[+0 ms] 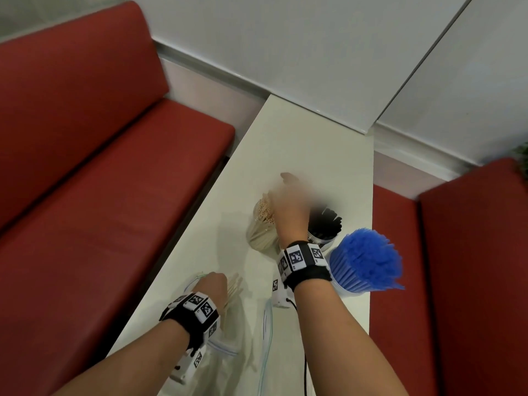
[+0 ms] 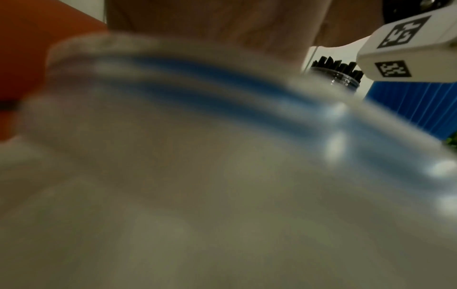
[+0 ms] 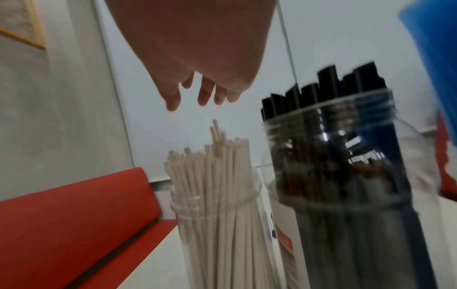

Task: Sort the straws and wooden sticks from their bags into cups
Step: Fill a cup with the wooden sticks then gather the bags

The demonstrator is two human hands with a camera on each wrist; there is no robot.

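Seemingly, white straws (image 3: 217,156) stand just below the right hand (image 3: 197,58).

- The place looked like a café or fast-food dining booth.
- Red padded benches (image 1: 94,167) stood on both sides of a narrow white table (image 1: 308,144), which butted against a pale panelled wall (image 1: 285,38).
- On the table stood clear jars (image 3: 346,176) stocked with white straws (image 3: 212,176), black straws (image 3: 329,86) and blue straws (image 1: 368,258), as kept for serving drinks.
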